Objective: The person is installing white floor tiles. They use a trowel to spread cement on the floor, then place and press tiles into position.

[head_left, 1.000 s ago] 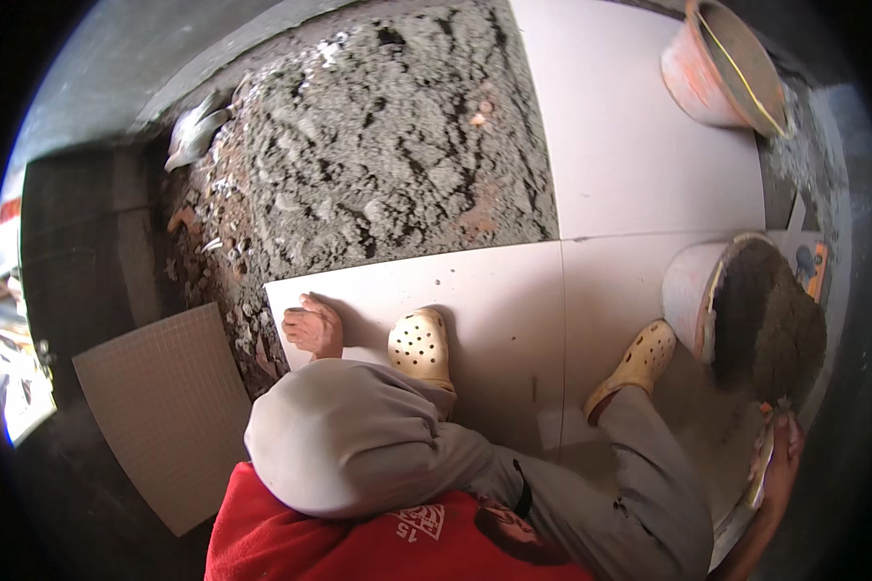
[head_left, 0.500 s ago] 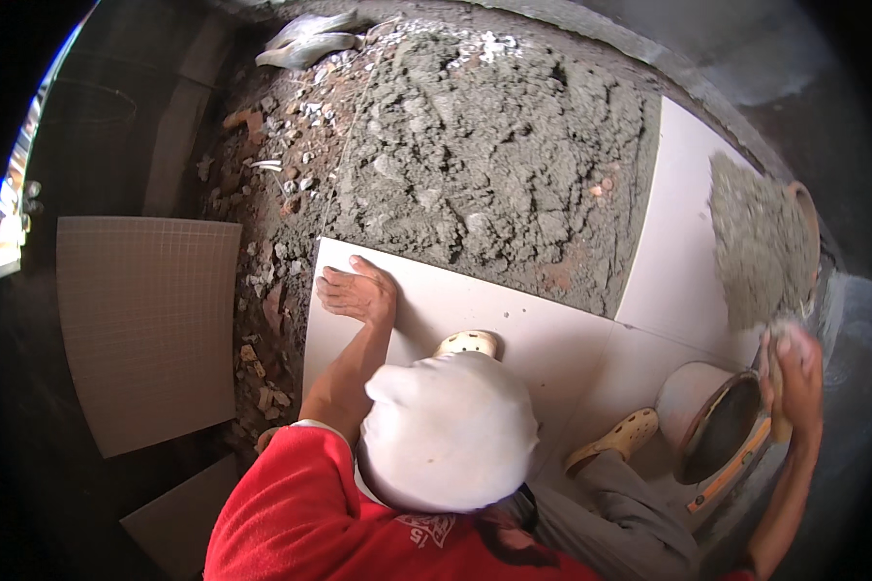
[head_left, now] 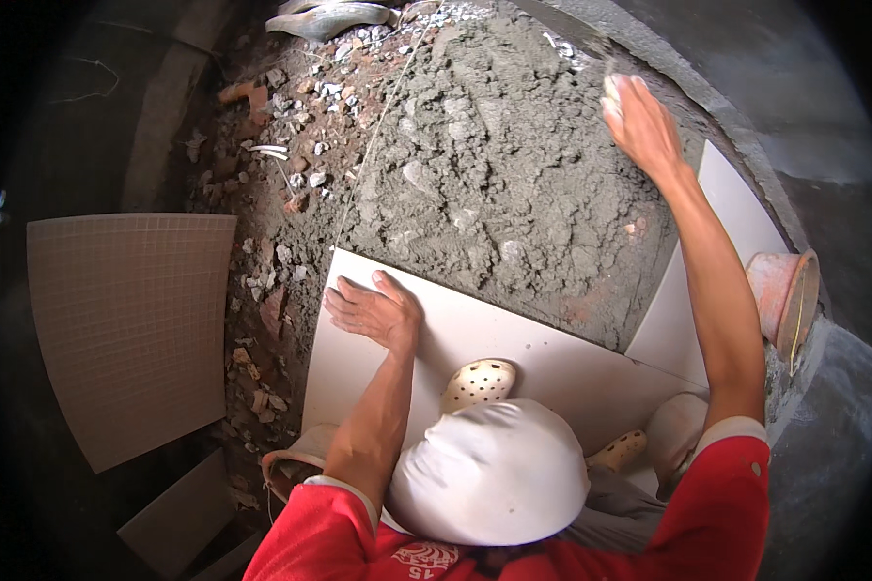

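My left hand (head_left: 376, 312) lies flat with its fingers spread on a large white floor tile (head_left: 475, 315), near the tile's far left corner. My right arm stretches far out over a bed of rough grey mortar (head_left: 494, 165). At the bed's far right edge, my right hand (head_left: 641, 121) is closed, its fingertips by a small blurred shape. What it grips is hidden. Another white tile (head_left: 688, 281) borders the mortar on the right, partly behind my right forearm.
A mortar-stained bucket (head_left: 773, 290) stands at right; another bucket (head_left: 305, 453) is beside my left elbow. Brown gridded tile (head_left: 131, 334) lies left of the rubble (head_left: 286, 189). Taut string (head_left: 394, 111) runs along the mortar's left side. A concrete ledge (head_left: 707, 116) bounds the far right.
My right hand has swung from beside the bucket at lower right to the mortar's far edge. The grey patch over the right tile is gone. My left hand stays on the tile.
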Demonstrator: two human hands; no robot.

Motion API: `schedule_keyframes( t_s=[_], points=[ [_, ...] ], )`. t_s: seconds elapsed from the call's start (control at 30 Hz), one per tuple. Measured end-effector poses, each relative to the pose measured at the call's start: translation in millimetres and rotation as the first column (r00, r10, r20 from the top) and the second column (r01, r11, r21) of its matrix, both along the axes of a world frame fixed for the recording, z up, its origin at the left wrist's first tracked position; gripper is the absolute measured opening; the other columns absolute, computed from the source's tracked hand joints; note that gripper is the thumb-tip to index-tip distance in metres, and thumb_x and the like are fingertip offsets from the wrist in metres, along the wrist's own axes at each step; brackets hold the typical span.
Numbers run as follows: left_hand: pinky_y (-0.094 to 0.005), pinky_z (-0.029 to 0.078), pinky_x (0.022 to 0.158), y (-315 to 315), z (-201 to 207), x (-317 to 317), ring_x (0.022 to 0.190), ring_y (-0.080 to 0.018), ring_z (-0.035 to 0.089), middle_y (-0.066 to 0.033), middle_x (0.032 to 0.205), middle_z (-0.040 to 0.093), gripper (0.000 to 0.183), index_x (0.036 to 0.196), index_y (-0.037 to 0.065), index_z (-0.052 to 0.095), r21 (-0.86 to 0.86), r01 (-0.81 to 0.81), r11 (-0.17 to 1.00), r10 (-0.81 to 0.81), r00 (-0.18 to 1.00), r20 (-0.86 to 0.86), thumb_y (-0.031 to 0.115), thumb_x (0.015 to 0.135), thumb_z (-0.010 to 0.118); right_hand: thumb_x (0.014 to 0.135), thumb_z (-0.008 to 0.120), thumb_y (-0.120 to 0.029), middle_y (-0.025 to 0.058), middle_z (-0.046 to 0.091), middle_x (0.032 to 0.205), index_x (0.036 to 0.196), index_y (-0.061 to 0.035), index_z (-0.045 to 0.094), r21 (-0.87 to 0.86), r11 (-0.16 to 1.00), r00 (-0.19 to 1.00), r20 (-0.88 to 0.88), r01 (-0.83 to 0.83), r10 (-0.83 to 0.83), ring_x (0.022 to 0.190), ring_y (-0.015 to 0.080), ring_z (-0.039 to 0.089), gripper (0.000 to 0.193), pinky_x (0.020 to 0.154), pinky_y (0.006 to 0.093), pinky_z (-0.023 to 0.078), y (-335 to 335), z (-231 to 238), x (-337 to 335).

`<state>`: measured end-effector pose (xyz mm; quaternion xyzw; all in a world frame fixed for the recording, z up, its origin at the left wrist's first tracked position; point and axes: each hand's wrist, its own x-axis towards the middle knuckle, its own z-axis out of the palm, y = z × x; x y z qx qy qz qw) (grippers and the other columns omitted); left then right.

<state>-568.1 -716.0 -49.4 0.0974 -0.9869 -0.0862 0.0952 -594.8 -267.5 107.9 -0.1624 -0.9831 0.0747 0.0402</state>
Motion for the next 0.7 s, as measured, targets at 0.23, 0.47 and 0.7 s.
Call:
schedule_keyframes(
  t_s=[0.23, 0.47, 0.7],
  points=[
    [-0.0654, 0.016, 0.123, 2, 4, 3, 0.154, -0.0462, 0.019, -0.0291, 0.161, 0.027, 0.071, 0.154, 0.001, 0.034, 0.005, 0.004, 1.000, -0.004, 0.999, 0.036, 0.047, 0.104, 0.051, 0.103, 0.053, -0.027, 0.0305, 0.070, 0.099, 0.118, 0.0092, 0.060, -0.055, 0.964, 0.923, 0.305, 0.262, -0.233, 0.089, 0.0482, 0.070, 0.040, 0.081, 0.0579, 0.053, -1, 24, 17],
    [-0.0643, 0.015, 0.123, 0, 0, 1, 0.155, -0.0451, 0.018, -0.0280, 0.162, 0.026, 0.072, 0.155, 0.002, 0.032, -0.044, 0.014, 0.999, -0.012, 0.999, 0.044, 0.049, 0.104, 0.050, 0.104, 0.046, -0.014, 0.0299, 0.073, 0.098, 0.113, 0.0102, 0.066, -0.002, 1.000, 0.883, 0.469, 0.000, 0.001, 0.091, 0.0448, 0.074, 0.033, 0.084, 0.0556, 0.058, -36, 1, -46],
    [-0.0641, 0.015, 0.124, -3, -2, 2, 0.156, -0.0449, 0.018, -0.0279, 0.162, 0.027, 0.072, 0.155, 0.001, 0.033, -0.037, 0.029, 0.999, -0.028, 0.999, 0.035, 0.050, 0.105, 0.049, 0.093, 0.058, -0.006, 0.0219, 0.075, 0.114, 0.113, 0.0019, 0.076, 0.061, 0.993, 0.799, 0.590, 0.102, -0.118, 0.108, 0.0375, 0.073, 0.028, 0.094, 0.0472, 0.059, -8, -2, -52]
  ],
)
